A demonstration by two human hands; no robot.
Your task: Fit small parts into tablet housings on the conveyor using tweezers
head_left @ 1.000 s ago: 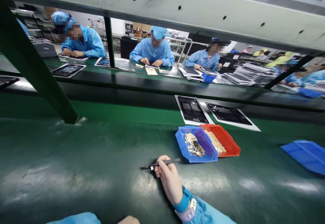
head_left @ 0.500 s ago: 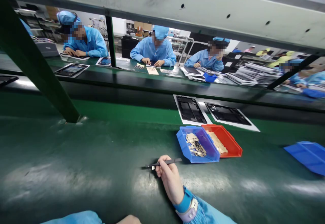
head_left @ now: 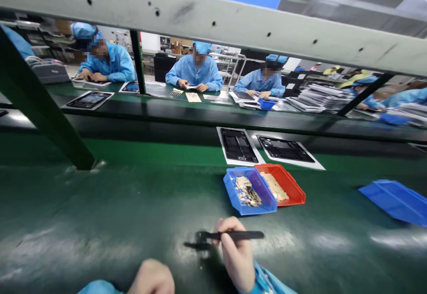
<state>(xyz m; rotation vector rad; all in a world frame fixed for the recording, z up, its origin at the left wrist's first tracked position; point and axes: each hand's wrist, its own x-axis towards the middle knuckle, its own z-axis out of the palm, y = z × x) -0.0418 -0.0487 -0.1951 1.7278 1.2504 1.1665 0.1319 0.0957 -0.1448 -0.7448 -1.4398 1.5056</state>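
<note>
My right hand (head_left: 236,254) is closed around slim black tweezers (head_left: 245,235), held nearly level above the green workbench (head_left: 110,223). A small dark piece (head_left: 201,237) is at the tip, too blurred to make out. My left hand (head_left: 152,278) shows at the bottom edge as a rounded, blurred shape with its fingers hidden. Beyond my right hand stands a blue bin (head_left: 267,203) with small beige and black pieces (head_left: 247,191). A red bin (head_left: 296,196) with beige pieces (head_left: 273,187) stands against it.
Two black tablet-like frames (head_left: 238,145) on white sheets lie behind the bins. Another blue bin (head_left: 396,200) is at the right. A green post (head_left: 66,129) slants down at the left, and a pale beam (head_left: 187,11) crosses overhead. Co-workers (head_left: 196,69) in blue sit across the line.
My right hand has come nearer and slightly right with the tweezers. More of my left hand has risen into view. The scene has shifted slightly left as the camera turned.
</note>
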